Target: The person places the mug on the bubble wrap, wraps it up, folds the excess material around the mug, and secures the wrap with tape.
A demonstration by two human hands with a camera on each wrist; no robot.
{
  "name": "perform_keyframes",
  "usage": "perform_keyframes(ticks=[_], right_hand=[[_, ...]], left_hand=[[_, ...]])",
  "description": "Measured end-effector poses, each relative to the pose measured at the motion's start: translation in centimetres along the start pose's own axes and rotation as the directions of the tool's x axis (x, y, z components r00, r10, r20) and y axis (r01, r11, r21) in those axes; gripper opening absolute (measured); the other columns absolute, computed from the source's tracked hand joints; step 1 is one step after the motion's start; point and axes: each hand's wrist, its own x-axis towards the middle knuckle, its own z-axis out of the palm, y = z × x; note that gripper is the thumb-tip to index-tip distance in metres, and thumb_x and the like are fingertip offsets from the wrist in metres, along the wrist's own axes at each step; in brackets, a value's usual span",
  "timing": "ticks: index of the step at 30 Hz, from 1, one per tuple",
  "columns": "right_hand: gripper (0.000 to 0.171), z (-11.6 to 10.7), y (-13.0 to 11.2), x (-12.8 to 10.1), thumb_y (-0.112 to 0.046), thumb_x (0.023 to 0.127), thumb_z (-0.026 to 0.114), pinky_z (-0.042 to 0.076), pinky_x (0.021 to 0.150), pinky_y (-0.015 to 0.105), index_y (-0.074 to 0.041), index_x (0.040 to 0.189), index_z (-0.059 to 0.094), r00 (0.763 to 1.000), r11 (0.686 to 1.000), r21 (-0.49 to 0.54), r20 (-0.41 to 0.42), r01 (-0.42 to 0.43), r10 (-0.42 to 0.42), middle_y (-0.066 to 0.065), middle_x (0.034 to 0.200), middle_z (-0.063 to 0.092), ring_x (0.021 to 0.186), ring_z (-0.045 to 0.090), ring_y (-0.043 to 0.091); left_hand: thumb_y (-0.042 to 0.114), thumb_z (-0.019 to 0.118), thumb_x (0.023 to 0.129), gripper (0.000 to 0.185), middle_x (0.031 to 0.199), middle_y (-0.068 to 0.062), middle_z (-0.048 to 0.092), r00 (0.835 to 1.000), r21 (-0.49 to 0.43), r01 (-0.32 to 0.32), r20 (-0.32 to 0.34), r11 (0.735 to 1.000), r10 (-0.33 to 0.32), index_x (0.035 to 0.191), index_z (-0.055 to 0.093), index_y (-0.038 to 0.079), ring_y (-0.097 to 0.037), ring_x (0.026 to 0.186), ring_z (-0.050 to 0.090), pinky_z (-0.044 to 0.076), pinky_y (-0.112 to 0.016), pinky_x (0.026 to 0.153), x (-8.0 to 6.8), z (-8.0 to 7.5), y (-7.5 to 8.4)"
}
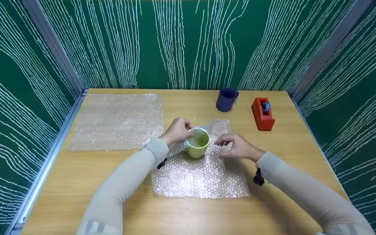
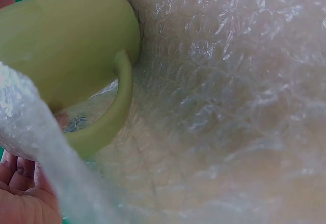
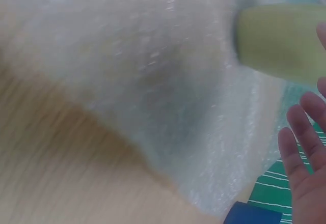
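Observation:
A yellow-green mug [image 1: 197, 152] stands upright on a sheet of bubble wrap [image 1: 197, 182]. My left hand [image 1: 177, 131] pinches a lifted part of that sheet beside the mug's rim, and the film partly covers the mug's mouth. In the left wrist view the mug's handle [image 2: 125, 89] shows, with raised bubble wrap [image 2: 56, 152] in front of it. Just right of the mug, my right hand [image 1: 240, 147] hovers with fingers spread and nothing held. The right wrist view shows its extended fingers [image 3: 303, 124] near the mug's side.
A second bubble wrap sheet [image 1: 116, 120] lies flat at the back left of the wooden table [image 1: 77, 182]. Toward the back right stand a dark blue mug [image 1: 224, 100] and a red tape dispenser [image 1: 262, 116] with blue tape. Green, white-lined panels [image 1: 152, 45] enclose the table.

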Motion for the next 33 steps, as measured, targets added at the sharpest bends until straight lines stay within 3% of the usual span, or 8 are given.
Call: perform_keyframes(ticks=[3, 8, 13, 23, 27, 33], right_hand=[[0.048, -0.1, 0.1, -0.5, -0.012, 0.084, 0.092, 0.057, 0.103, 0.064, 0.003, 0.127, 0.075, 0.998, 0.999, -0.032, 0.055, 0.019, -0.017, 0.024, 0.123, 0.076, 0.113, 0.07, 0.044], [0.048, 0.0, 0.3, -1.0, -0.014, 0.082, 0.095, 0.058, 0.105, 0.061, 0.001, 0.124, 0.077, 0.987, 0.989, -0.109, 0.134, 0.103, -0.088, 0.018, 0.122, 0.078, 0.115, 0.072, 0.04], [0.047, 0.0, 0.4, -1.7, -0.016, 0.083, 0.093, 0.055, 0.111, 0.06, -0.006, 0.126, 0.077, 0.97, 0.981, -0.165, 0.234, 0.106, -0.065, 0.01, 0.129, 0.077, 0.124, 0.07, 0.036], [0.058, 0.5, 1.6, -3.6, -0.025, 0.078, 0.097, 0.047, 0.116, 0.069, -0.013, 0.131, 0.077, 0.94, 0.975, -0.217, 0.34, 0.053, 0.024, 0.018, 0.147, 0.067, 0.137, 0.06, 0.045], [0.063, 0.6, 1.9, -4.2, -0.033, 0.076, 0.099, 0.044, 0.12, 0.068, -0.018, 0.133, 0.077, 0.918, 0.964, -0.262, 0.393, 0.052, 0.057, 0.015, 0.155, 0.062, 0.144, 0.055, 0.044], [0.075, 0.9, 1.9, -4.6, -0.033, 0.073, 0.101, 0.041, 0.124, 0.066, -0.02, 0.141, 0.072, 0.892, 0.929, -0.344, 0.45, 0.139, 0.033, 0.012, 0.163, 0.055, 0.15, 0.05, 0.043]], left_hand=[[-0.008, 0.074, 0.082, 0.015, 0.079, 0.003, 0.061, 1.0, 0.018, -0.007, -0.006, 1.0, 0.007, 0.091, 0.077, 0.003, -0.013, 0.076, 0.056, 0.048, -0.022, 0.069, 0.0, 0.0, 0.1], [-0.007, 0.075, 0.083, 0.014, 0.078, 0.004, 0.059, 1.0, 0.038, -0.002, -0.013, 0.999, 0.003, 0.093, 0.077, 0.003, -0.012, 0.076, 0.054, 0.046, -0.021, 0.068, -0.1, 0.1, 0.2], [-0.006, 0.077, 0.084, 0.014, 0.081, 0.003, 0.061, 1.0, 0.035, 0.021, 0.001, 0.999, -0.021, 0.095, 0.077, 0.003, -0.012, 0.078, 0.056, 0.048, -0.022, 0.07, -0.2, 0.1, 0.4], [-0.006, 0.076, 0.084, 0.016, 0.086, 0.0, 0.065, 0.999, 0.014, 0.031, 0.009, 0.999, -0.031, 0.097, 0.077, 0.003, -0.015, 0.082, 0.058, 0.052, -0.025, 0.074, -0.2, 0.1, 0.4], [-0.007, 0.076, 0.084, 0.017, 0.087, -0.001, 0.065, 0.999, 0.007, 0.035, 0.011, 0.999, -0.035, 0.098, 0.077, 0.003, -0.015, 0.082, 0.058, 0.053, -0.025, 0.075, -0.2, 0.2, 0.3], [-0.006, 0.077, 0.084, 0.014, 0.083, 0.002, 0.062, 1.0, 0.023, 0.019, 0.004, 1.0, -0.019, 0.096, 0.077, 0.002, -0.014, 0.08, 0.056, 0.049, -0.024, 0.073, 0.0, 0.1, 0.1]])
